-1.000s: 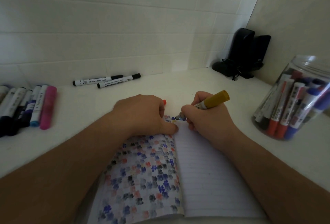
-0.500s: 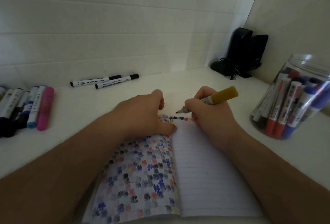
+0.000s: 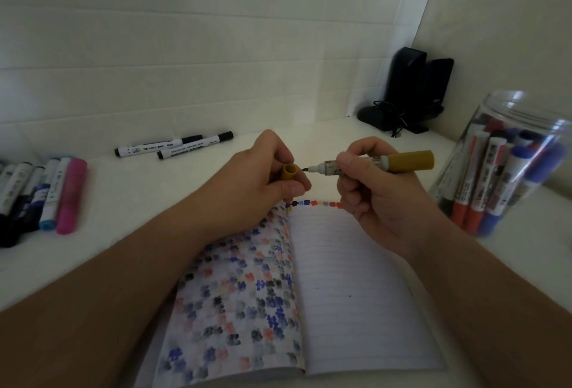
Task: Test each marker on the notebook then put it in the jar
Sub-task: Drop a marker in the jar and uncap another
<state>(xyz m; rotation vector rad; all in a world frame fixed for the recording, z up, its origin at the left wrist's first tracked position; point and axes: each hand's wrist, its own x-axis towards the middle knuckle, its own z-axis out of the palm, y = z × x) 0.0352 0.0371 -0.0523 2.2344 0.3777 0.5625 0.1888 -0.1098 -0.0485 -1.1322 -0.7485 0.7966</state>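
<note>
White tabletop (image 3: 130, 189), tiled wall behind: you are working over an open notebook (image 3: 349, 288) lying between your forearms.

Left hand (image 3: 263, 177): you are holding it just above the notebook's far edge, fingers curling round a mustard-yellow cap (image 3: 289, 172), its open mouth facing right.

Right hand (image 3: 374, 199): you are gripping a mustard-yellow marker (image 3: 377, 164) level between thumb and fingers, the dark tip pointing left and sitting just short of the cap's mouth, not yet in it.

Notebook: left page is showing rows of blue, grey, red and yellow blots; the lined right page is carrying one row of coloured marks (image 3: 315, 203) along its top, directly below both hands.

Clear jar (image 3: 507, 168): standing at the right, near your right hand, holding red, blue and black markers upright.

Two black-capped markers (image 3: 173, 148): lying side by side beyond your left hand.

Row of untested markers (image 3: 43, 195): lying at the far left, a pink one nearest you.

Black speakers (image 3: 414, 93): standing in the corner.
</note>
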